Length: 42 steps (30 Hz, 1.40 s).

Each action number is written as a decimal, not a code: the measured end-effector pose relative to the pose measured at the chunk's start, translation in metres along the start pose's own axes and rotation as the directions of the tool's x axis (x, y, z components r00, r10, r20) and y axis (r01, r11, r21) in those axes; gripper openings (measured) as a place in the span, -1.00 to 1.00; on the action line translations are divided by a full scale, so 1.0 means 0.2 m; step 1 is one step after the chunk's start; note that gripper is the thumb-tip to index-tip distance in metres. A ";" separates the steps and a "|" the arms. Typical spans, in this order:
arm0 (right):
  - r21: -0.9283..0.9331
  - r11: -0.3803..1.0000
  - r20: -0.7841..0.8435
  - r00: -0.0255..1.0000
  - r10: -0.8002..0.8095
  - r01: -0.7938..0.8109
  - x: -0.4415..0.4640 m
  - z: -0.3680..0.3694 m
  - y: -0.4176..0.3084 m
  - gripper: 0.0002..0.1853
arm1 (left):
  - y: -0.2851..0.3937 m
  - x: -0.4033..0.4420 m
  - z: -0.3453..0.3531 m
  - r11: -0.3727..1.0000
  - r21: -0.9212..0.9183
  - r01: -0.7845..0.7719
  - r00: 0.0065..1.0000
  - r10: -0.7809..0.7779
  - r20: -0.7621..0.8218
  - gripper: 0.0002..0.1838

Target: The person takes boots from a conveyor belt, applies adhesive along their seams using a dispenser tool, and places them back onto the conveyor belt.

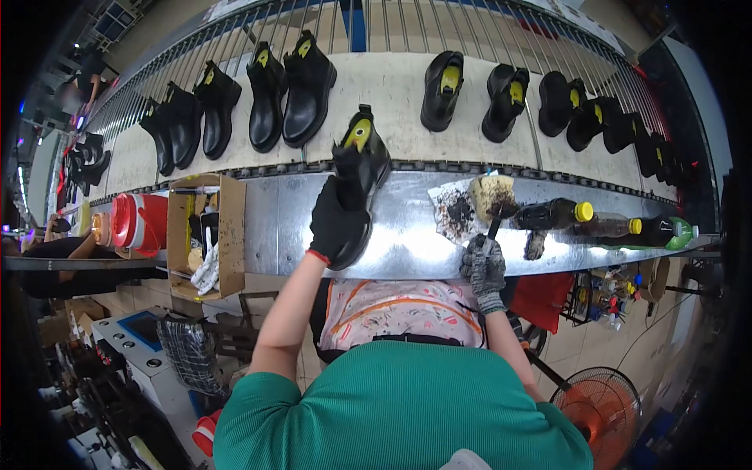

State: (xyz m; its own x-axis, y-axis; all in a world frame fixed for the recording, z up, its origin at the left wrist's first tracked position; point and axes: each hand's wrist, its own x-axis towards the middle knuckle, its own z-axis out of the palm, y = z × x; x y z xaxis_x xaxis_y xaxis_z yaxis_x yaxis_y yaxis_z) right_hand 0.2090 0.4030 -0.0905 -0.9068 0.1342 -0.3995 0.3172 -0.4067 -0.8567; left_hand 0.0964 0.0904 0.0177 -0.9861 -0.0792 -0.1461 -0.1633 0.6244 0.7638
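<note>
My left hand point(339, 223), in a black knitted glove, is closed around a black ankle boot point(362, 172) with a yellow insole. The boot lies across the metal work surface with its opening toward the conveyor. My right hand point(483, 266), in a grey glove, grips a slim dark brush point(493, 228). The brush's far end is at a yellowish sponge point(493, 193) smeared with black; whether it touches is hard to tell. A white cloth point(453, 210) with black stains lies left of the sponge. A dark-stained wad point(535, 245) sits to the right of my right hand.
Several black boots stand on the conveyor point(384, 86) beyond the metal ledge point(274, 227). Yellow-capped bottles point(548, 214) lie on the right. A cardboard box point(231, 235) with tools and a red jug point(137, 223) are on the left. A fan point(599, 415) stands behind on the right.
</note>
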 end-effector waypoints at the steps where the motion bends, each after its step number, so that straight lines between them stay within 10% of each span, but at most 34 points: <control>1: -0.053 0.999 -0.040 0.999 -0.002 -0.001 -0.03 0.02 -0.01 -0.80 | 0.00 -0.08 0.05 0.999 0.037 -0.026 0.998 0.028 -0.065 -0.20; 4: -0.280 0.960 -0.100 0.995 -0.004 -0.024 -0.14 0.03 -0.04 -0.76 | -0.05 -0.22 0.18 0.990 0.091 -0.112 0.958 0.131 -0.255 -0.31; 8: -0.621 0.777 -0.250 0.965 -0.073 -0.103 -0.25 0.14 -0.21 -0.59 | -0.10 -0.20 0.12 0.733 -0.679 -0.047 0.999 0.016 -0.051 -0.41; 9: -0.226 0.970 -0.259 0.954 -0.151 0.092 -0.25 0.15 -0.19 -0.49 | -0.14 -0.14 0.09 0.556 -0.828 -0.077 0.995 0.097 -0.027 -0.51; 12: 0.009 0.972 -0.225 0.948 -0.227 0.235 -0.28 0.26 -0.33 -0.39 | -0.10 0.14 -0.01 0.541 -0.834 -0.107 0.989 0.147 -0.032 -0.47; 14: -0.212 0.966 -0.244 0.949 -0.197 0.146 -0.24 0.25 -0.32 -0.36 | -0.05 0.40 0.08 0.457 -0.885 -0.092 0.986 0.164 -0.018 -0.40; 17: 0.094 0.994 -0.113 0.993 -0.045 0.056 -0.25 0.20 -0.22 -0.36 | -0.10 0.62 0.09 0.662 -0.692 0.287 0.759 0.284 0.586 -0.23; 19: -0.180 0.983 -0.222 0.975 -0.004 -0.037 -0.33 0.29 -0.35 -0.36 | -0.05 0.62 0.13 0.590 -0.778 0.213 0.809 0.340 0.480 -0.20; 23: -0.019 0.950 -0.178 0.934 -0.309 0.311 -0.36 0.30 -0.37 -0.42 | 0.01 0.53 0.05 0.531 -0.847 0.029 0.792 0.505 0.343 -0.15; 27: -0.145 0.983 -0.243 0.959 -0.144 0.111 -0.32 0.30 -0.39 -0.50 | 0.18 0.32 -0.10 0.170 -0.985 0.026 0.801 0.586 0.122 -0.18; 34: -0.123 0.988 -0.202 0.972 -0.119 0.095 -0.30 0.21 -0.41 -0.77 | 0.26 0.24 -0.12 0.103 -0.990 -0.098 0.671 0.741 0.011 -0.17; 38: -0.279 0.950 0.084 0.989 -0.122 0.141 -0.34 0.30 -0.62 -0.69 | 0.29 0.24 -0.12 0.132 -0.985 -0.110 0.612 0.790 0.038 -0.15; 42: -0.719 0.591 0.345 0.926 -0.151 0.365 -0.33 0.50 -0.88 -0.70 | 0.32 0.24 -0.10 0.128 -0.981 -0.145 0.551 0.834 0.027 -0.13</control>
State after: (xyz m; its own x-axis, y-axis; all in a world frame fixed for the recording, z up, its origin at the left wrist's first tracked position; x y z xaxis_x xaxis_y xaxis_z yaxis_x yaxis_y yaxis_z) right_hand 0.1856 0.3759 0.1193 -0.9838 -0.1260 -0.1278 0.0565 0.4584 -0.8869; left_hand 0.0369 0.1117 0.0726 -0.6788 0.4985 0.5392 0.0922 -0.6706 0.7361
